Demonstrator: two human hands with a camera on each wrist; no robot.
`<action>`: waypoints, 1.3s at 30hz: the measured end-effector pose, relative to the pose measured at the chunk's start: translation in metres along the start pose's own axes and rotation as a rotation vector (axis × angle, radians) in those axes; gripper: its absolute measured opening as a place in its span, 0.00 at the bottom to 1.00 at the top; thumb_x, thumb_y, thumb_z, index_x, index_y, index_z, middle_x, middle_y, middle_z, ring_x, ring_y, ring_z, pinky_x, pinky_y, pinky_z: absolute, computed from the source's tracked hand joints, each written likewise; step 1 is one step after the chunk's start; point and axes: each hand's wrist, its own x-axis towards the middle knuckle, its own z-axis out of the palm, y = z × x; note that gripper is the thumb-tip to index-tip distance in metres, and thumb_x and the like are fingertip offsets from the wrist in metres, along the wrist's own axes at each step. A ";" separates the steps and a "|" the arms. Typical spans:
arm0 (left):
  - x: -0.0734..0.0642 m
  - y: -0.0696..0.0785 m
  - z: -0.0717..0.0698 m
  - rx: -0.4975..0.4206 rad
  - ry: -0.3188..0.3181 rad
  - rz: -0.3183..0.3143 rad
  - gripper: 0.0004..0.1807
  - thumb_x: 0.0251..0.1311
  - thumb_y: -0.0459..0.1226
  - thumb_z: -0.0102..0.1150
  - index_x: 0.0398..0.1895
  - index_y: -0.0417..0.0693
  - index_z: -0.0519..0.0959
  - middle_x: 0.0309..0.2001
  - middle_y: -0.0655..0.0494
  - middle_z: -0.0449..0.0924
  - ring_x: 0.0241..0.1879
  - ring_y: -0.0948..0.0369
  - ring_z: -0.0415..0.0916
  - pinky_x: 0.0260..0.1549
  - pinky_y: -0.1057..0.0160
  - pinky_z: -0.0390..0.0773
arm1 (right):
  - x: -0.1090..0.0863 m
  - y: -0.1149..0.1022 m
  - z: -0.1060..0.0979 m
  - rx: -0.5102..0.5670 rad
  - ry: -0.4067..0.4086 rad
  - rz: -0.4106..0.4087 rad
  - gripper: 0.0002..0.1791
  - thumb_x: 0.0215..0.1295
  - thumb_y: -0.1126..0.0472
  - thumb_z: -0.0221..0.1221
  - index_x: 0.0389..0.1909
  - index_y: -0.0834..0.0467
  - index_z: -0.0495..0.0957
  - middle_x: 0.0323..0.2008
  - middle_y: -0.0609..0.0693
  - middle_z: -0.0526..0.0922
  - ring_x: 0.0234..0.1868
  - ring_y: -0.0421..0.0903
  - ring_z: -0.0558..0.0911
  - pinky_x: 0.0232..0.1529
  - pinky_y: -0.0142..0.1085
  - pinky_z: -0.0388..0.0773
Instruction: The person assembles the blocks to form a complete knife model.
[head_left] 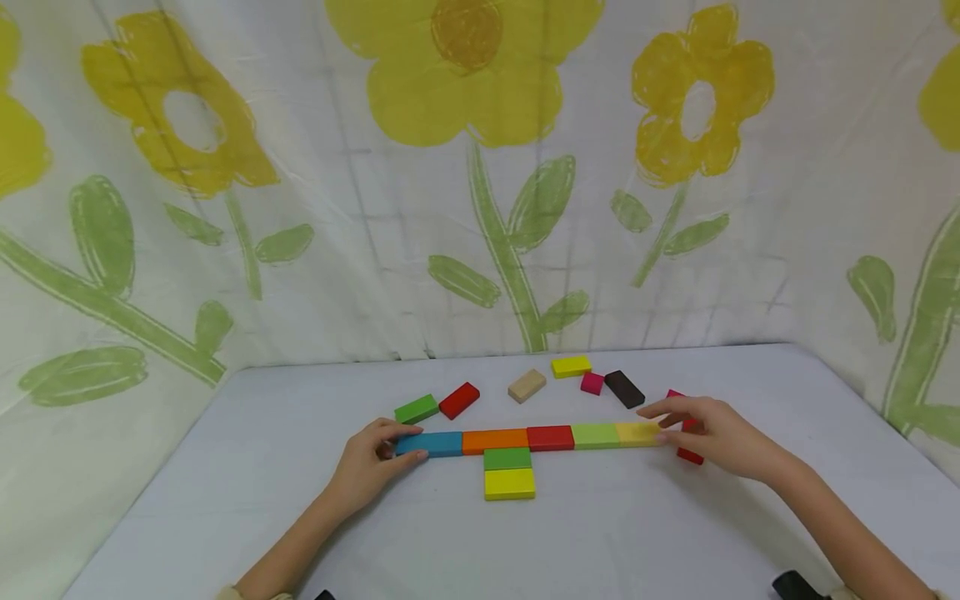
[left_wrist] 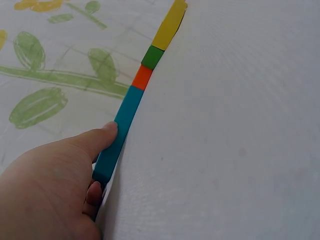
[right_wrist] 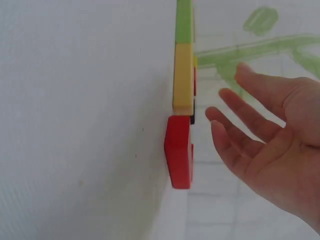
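Observation:
A straight row of wooden blocks lies across the table: blue (head_left: pixel 431 444), orange (head_left: pixel 495 441), red (head_left: pixel 551 437), light green (head_left: pixel 596 436) and pale yellow (head_left: pixel 636 434). My left hand (head_left: pixel 365 467) pinches the blue block's left end, thumb on the near side; the left wrist view shows the thumb (left_wrist: pixel 109 129) against it. Below the orange block, a green block (head_left: pixel 507 458) and a yellow block (head_left: pixel 509 484) form a short stem. Over the row's right end is my right hand (head_left: pixel 720 437), fingers spread and loosely bent, holding nothing. A red block (right_wrist: pixel 178 152) lies beside that end, partly hidden in the head view.
Behind the row lie loose blocks: green (head_left: pixel 416 409), red (head_left: pixel 459 401), natural wood (head_left: pixel 527 385), yellow (head_left: pixel 572 367), small pink (head_left: pixel 592 383) and dark brown (head_left: pixel 625 389). Another pink block (head_left: pixel 675 393) shows behind my right hand. A flower-printed curtain (head_left: pixel 300 308) hangs behind the white table (head_left: pixel 585 542).

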 end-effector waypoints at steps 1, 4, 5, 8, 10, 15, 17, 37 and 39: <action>0.000 0.000 0.000 0.000 0.000 0.002 0.16 0.61 0.36 0.76 0.51 0.46 0.89 0.45 0.52 0.81 0.33 0.64 0.70 0.32 0.70 0.73 | -0.001 0.004 -0.003 -0.022 0.010 -0.004 0.19 0.70 0.62 0.68 0.59 0.63 0.83 0.55 0.59 0.87 0.47 0.46 0.85 0.41 0.31 0.85; 0.001 0.000 0.000 0.001 -0.001 0.005 0.16 0.61 0.36 0.77 0.51 0.46 0.89 0.44 0.53 0.81 0.33 0.64 0.70 0.33 0.70 0.73 | -0.004 0.013 -0.009 -0.053 0.025 0.029 0.19 0.70 0.62 0.68 0.60 0.63 0.83 0.56 0.58 0.86 0.50 0.51 0.84 0.46 0.30 0.85; 0.001 0.000 0.000 0.002 -0.002 0.004 0.15 0.61 0.36 0.77 0.51 0.46 0.89 0.44 0.53 0.81 0.33 0.64 0.70 0.33 0.70 0.73 | -0.004 0.016 -0.011 -0.058 0.024 0.043 0.19 0.70 0.62 0.68 0.60 0.63 0.83 0.56 0.58 0.86 0.51 0.53 0.83 0.45 0.30 0.84; 0.001 0.000 0.000 0.006 -0.001 0.001 0.15 0.61 0.36 0.76 0.51 0.47 0.89 0.44 0.53 0.81 0.33 0.64 0.70 0.33 0.70 0.73 | -0.006 0.025 -0.014 -0.072 0.019 0.069 0.19 0.70 0.62 0.68 0.60 0.62 0.83 0.56 0.59 0.86 0.53 0.57 0.83 0.45 0.31 0.84; 0.001 0.000 0.000 0.008 0.000 -0.002 0.15 0.61 0.36 0.77 0.51 0.47 0.89 0.44 0.53 0.81 0.33 0.64 0.70 0.33 0.70 0.73 | -0.009 0.032 -0.017 -0.086 0.015 0.073 0.19 0.69 0.63 0.68 0.59 0.61 0.84 0.56 0.59 0.85 0.54 0.59 0.82 0.44 0.33 0.84; 0.001 -0.001 0.001 0.010 0.002 0.003 0.15 0.61 0.36 0.77 0.51 0.47 0.89 0.44 0.53 0.81 0.33 0.64 0.70 0.33 0.70 0.73 | -0.014 0.046 -0.021 -0.094 -0.020 0.045 0.18 0.69 0.65 0.67 0.58 0.58 0.83 0.57 0.58 0.84 0.57 0.54 0.80 0.47 0.41 0.82; 0.001 -0.001 0.001 0.010 0.002 0.003 0.15 0.61 0.36 0.77 0.51 0.47 0.89 0.44 0.53 0.81 0.33 0.64 0.70 0.33 0.70 0.73 | -0.015 0.050 -0.023 -0.078 -0.045 0.024 0.18 0.69 0.65 0.67 0.59 0.58 0.83 0.57 0.58 0.84 0.56 0.44 0.80 0.47 0.40 0.82; 0.000 -0.003 0.001 -0.013 -0.001 0.020 0.16 0.61 0.37 0.77 0.52 0.47 0.89 0.45 0.53 0.82 0.34 0.65 0.72 0.35 0.70 0.75 | -0.022 0.055 -0.035 -0.023 -0.143 0.121 0.18 0.66 0.66 0.70 0.55 0.64 0.83 0.52 0.59 0.82 0.47 0.46 0.78 0.41 0.30 0.82; 0.000 -0.003 0.001 -0.013 0.000 0.020 0.16 0.61 0.36 0.77 0.52 0.47 0.89 0.45 0.53 0.82 0.34 0.65 0.72 0.34 0.70 0.74 | -0.022 0.055 -0.035 -0.027 -0.142 0.119 0.17 0.65 0.66 0.71 0.54 0.63 0.83 0.51 0.56 0.82 0.45 0.42 0.78 0.41 0.29 0.82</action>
